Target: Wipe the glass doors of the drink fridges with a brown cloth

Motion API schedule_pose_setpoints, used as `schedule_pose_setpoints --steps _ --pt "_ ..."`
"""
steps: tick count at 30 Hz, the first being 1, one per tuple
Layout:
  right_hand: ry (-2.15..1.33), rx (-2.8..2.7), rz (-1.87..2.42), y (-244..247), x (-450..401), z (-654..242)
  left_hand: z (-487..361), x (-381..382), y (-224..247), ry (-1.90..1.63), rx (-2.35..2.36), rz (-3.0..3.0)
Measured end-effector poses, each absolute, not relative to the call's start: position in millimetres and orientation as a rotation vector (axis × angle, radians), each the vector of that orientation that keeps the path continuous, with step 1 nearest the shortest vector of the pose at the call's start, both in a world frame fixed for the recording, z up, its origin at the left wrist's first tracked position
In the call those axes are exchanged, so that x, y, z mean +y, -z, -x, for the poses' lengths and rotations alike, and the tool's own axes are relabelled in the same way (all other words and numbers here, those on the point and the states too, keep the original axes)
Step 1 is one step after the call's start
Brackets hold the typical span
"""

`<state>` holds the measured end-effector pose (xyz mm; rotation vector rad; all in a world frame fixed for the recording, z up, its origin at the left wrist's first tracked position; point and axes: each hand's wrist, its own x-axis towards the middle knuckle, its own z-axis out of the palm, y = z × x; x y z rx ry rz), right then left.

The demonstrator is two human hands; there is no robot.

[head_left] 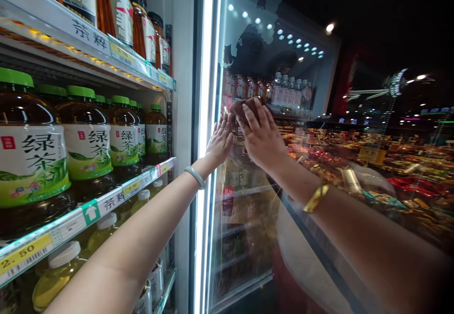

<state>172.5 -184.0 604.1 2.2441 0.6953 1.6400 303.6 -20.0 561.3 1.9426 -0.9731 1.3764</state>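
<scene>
My right hand (263, 134), with a gold bracelet (315, 198) on its wrist, presses a brown cloth (244, 108) against the glass door (248, 257). Its fingers lie over the cloth, and part of the cloth is hidden under them. To its left, my left hand (220, 140) is laid flat with fingers stretched, at the glass beside the bright light strip (205, 91). Nothing shows in it. A pale green bangle (195, 177) sits on that wrist.
Left of my arms, a shelf holds green-capped tea bottles (88, 139). Dark-capped bottles (144, 30) stand above, and white-capped bottles (65, 262) below. Price labels (26, 255) run along the shelf edges. Reflections of bottles and lights, and many colourful packages (407, 177), show at the door.
</scene>
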Motion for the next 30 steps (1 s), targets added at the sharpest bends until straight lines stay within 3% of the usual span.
schedule_pose_setpoints --steps 7,15,22,30 --pt "-1.508 0.758 -2.274 -535.8 -190.5 -159.9 -288.4 -35.4 -509.2 -1.332 -0.863 -1.915" --pt "-1.702 0.565 -2.376 -537.0 -195.1 -147.6 -280.2 -63.7 -483.3 -1.441 -0.784 -1.807" --pt "-1.635 0.543 -2.359 -475.0 -215.9 -114.7 -256.4 -76.1 -446.9 -1.473 -0.857 -1.820" --pt "-1.765 0.377 -2.336 -472.8 -219.8 -106.8 -219.6 -110.8 -453.9 -1.525 -0.940 -1.766"
